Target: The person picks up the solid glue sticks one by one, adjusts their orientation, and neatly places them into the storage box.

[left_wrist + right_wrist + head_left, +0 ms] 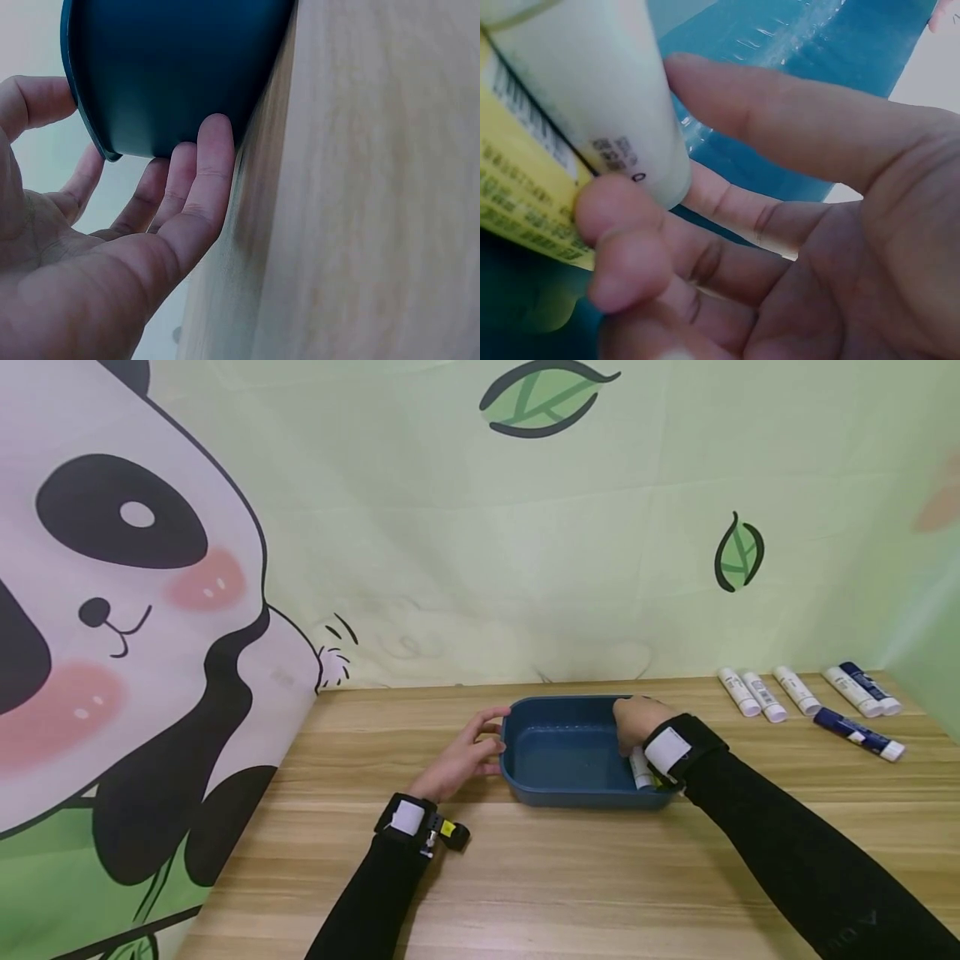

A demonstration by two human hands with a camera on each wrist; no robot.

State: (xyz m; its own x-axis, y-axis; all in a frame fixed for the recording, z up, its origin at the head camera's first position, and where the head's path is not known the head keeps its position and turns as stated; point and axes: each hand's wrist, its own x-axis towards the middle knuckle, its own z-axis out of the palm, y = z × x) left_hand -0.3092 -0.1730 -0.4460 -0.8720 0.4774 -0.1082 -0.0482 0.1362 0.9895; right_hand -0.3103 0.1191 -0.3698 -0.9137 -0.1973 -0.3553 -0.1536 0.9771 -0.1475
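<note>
A dark blue plastic bin (573, 797) stands on the table. My left hand (461, 760) touches its left side, fingers spread; in the left wrist view, fingertips (216, 131) lie against the outer wall. My right hand (641, 722) reaches into the bin's right end. Up close, its thumb and fingers hold a white glue stick (592, 90) with small print near its end. A yellow printed item (525, 172) with a barcode lies right beside that stick; its far part is out of frame. In the head view the wrist band partly covers both.
On the table's right, toward the back, lie several white glue sticks (738, 692), with a dark blue one (870, 687) beside them. Another dark blue stick (858, 735) lies nearer. A printed cloth backdrop (450, 568) rises behind the wooden table (570, 885).
</note>
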